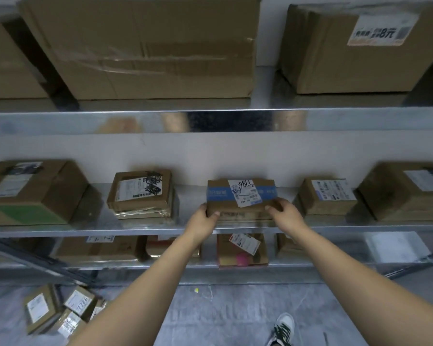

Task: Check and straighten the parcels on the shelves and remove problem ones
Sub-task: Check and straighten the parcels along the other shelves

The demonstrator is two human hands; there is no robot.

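Seen from the head camera, the blue-taped parcel (pixel 241 194) lies flat on the middle shelf (pixel 85 231) near its front edge. It sits between a scribbled-on box (pixel 141 193) and a small labelled box (pixel 328 198), apart from both. The left grip (pixel 205 218) is clamped round its left front corner, and the right grip (pixel 284 212) is clamped round its right front corner.

Big carton (pixel 140 46) cut off at top edge; parcel label (pixel 244 193) print unreadable; floor parcels (pixel 58 313) blurred.
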